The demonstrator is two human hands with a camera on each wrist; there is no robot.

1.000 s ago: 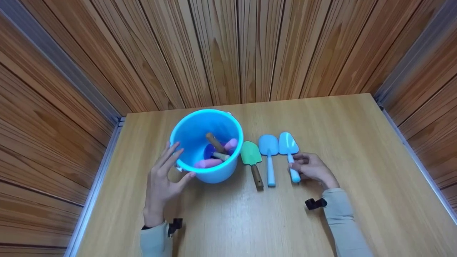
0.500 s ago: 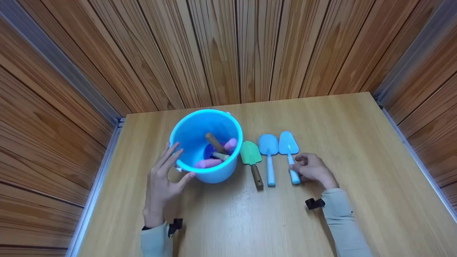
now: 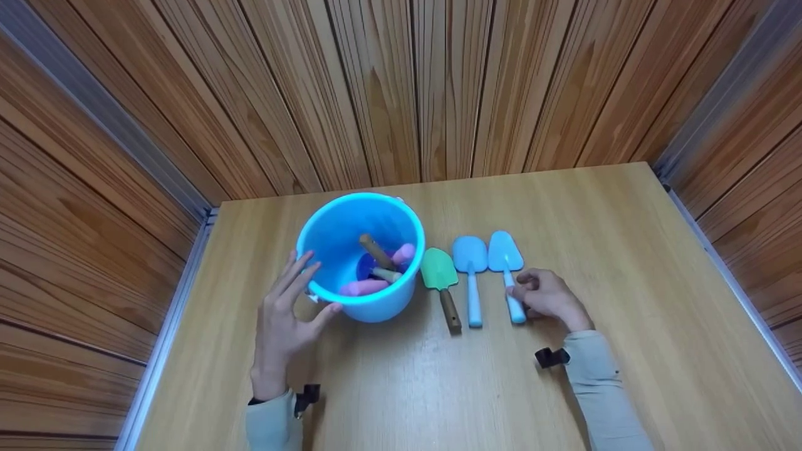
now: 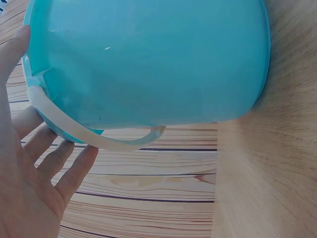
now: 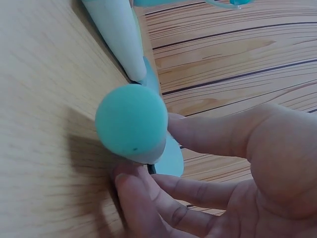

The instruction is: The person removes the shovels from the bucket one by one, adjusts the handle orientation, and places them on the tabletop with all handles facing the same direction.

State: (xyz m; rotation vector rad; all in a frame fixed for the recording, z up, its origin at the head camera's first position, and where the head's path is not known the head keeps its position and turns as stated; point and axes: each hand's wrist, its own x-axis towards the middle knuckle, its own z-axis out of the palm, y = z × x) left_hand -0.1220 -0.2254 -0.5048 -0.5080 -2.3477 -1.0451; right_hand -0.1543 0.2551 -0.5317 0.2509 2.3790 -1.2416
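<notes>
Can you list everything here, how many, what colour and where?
Table: one, light brown, under everything.
Bucket: one, light blue, on the table.
Carry handle: one, white, on bucket.
Tool handles: four visible; pink, pink, brown, beige; in bucket.
Tool piece: one, dark blue, in bucket.
Green trowel: one, brown handle, right of the bucket.
Blue shovels: two, light blue, right of the green trowel.
Walls: three, brown, left, back, right.
Metal strips: several, grey, along corners.
Wrist devices: two, black, on wrists.
Sleeves: two, pale grey, on arms.
Left hand: one, touching bucket rim.
Right hand: one, holding rightmost shovel.
</notes>
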